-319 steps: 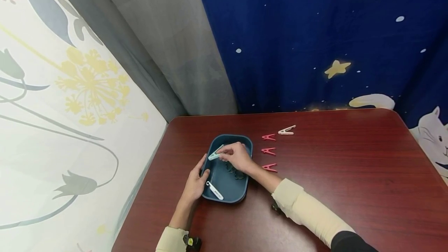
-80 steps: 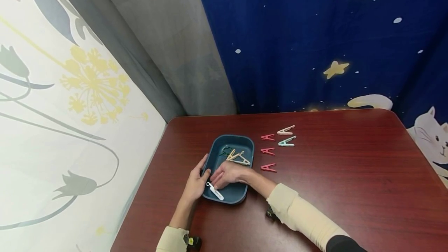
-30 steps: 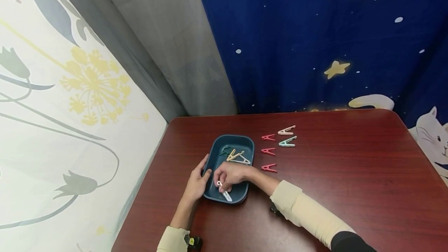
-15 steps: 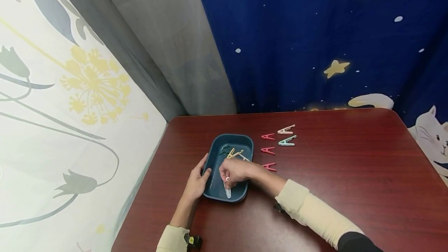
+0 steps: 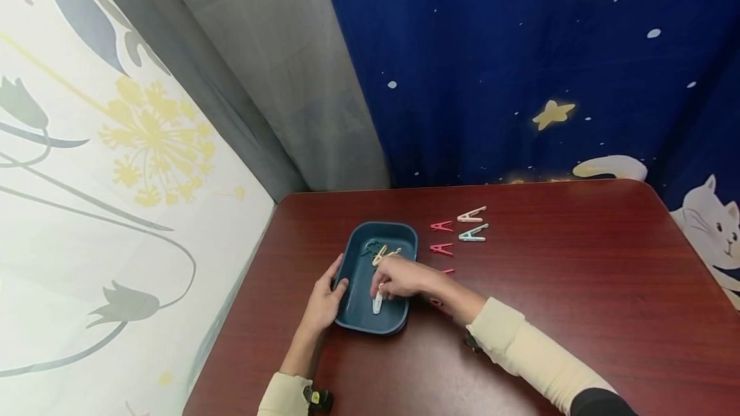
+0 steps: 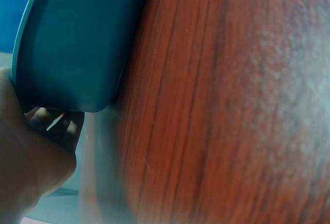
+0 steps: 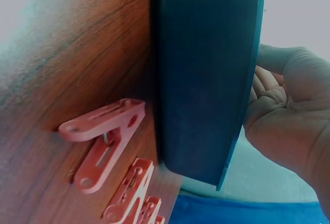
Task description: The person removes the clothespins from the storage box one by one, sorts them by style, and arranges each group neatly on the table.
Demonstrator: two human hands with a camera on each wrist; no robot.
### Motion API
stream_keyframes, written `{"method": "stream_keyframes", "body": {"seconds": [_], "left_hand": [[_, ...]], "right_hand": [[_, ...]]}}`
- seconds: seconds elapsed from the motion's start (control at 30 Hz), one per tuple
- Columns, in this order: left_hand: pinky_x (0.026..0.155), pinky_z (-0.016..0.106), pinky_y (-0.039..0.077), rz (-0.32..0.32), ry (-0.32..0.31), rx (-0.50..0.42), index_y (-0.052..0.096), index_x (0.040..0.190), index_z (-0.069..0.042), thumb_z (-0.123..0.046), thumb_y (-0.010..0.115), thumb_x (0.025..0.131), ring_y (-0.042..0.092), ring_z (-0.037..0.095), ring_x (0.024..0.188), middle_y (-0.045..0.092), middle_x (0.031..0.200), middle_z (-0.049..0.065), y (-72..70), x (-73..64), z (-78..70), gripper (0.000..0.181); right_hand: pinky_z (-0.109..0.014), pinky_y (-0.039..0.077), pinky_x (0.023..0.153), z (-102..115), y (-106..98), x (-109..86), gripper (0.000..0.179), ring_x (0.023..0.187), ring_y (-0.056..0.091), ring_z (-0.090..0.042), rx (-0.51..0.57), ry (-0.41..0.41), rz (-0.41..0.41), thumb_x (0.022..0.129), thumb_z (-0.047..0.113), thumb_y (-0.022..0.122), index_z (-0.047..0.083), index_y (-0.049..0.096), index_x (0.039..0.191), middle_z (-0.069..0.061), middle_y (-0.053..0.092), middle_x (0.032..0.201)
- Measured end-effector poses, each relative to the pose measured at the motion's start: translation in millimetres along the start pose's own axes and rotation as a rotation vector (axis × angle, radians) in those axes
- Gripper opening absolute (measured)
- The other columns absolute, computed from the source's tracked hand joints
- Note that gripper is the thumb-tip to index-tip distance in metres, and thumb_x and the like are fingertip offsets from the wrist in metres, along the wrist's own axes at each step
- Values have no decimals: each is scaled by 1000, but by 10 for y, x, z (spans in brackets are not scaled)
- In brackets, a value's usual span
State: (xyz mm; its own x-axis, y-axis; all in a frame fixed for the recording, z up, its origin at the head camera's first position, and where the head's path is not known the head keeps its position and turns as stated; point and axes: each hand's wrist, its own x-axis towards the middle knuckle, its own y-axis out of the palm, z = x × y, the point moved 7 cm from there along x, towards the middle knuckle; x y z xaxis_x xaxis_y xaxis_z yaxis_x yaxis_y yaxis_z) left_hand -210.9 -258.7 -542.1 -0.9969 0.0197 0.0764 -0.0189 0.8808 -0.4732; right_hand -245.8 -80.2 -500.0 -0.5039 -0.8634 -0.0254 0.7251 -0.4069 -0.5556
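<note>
A dark blue plastic tray [image 5: 356, 313] sits on the table's left part. My left hand [image 5: 321, 300] grips its left rim, thumb on the inner side and fingers outside. Over the tray, my right hand [image 5: 399, 277] pinches a white clothespin [image 5: 378, 303] near its hooked end, the other end pointing toward me. A yellow clothespin [image 5: 379, 255] and dark green pieces [image 5: 370, 249] lie at the tray's far end; my right hand partly covers that area. In the right wrist view, the held clothespin is hidden behind the tray wall [image 7: 206, 79].
Right of the tray, several red clothespins [image 5: 441, 249] form a column, partly under my right forearm. Beside them lie a pale pink clothespin [image 5: 471, 215] and a mint clothespin [image 5: 474, 233]. A patterned wall [image 5: 191, 262] borders the left, a blue curtain [image 5: 462, 82] the back.
The mint clothespin, earlier in my right hand, now lies on the table below the pale pink one. My right hand has taken hold of the white clothespin and moved it rightward within the tray.
</note>
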Motion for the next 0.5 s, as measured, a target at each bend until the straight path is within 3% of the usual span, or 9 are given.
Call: {"method": "stream_keyframes", "body": {"seconds": [0.23, 0.5], "left_hand": [[113, 57, 38, 3, -15, -9, 37, 165, -6, 0, 56, 108, 50, 33, 142, 47, 161, 17, 4, -13, -3, 61], [112, 57, 39, 2, -10, -3, 36, 166, -5, 0, 56, 108, 50, 33, 141, 47, 162, 17, 4, 0, 22, 61]], "right_hand": [[-21, 55, 71, -23, -85, -60, 25, 82, 67, -11, 23, -61, -24, 98, -12, 61, -2, 82, 110, -7, 79, 100], [-32, 61, 75, -28, -207, -135, 21, 90, 76, -28, 103, -81, -102, 101, -7, 65, -1, 82, 112, -10, 79, 106]]}}
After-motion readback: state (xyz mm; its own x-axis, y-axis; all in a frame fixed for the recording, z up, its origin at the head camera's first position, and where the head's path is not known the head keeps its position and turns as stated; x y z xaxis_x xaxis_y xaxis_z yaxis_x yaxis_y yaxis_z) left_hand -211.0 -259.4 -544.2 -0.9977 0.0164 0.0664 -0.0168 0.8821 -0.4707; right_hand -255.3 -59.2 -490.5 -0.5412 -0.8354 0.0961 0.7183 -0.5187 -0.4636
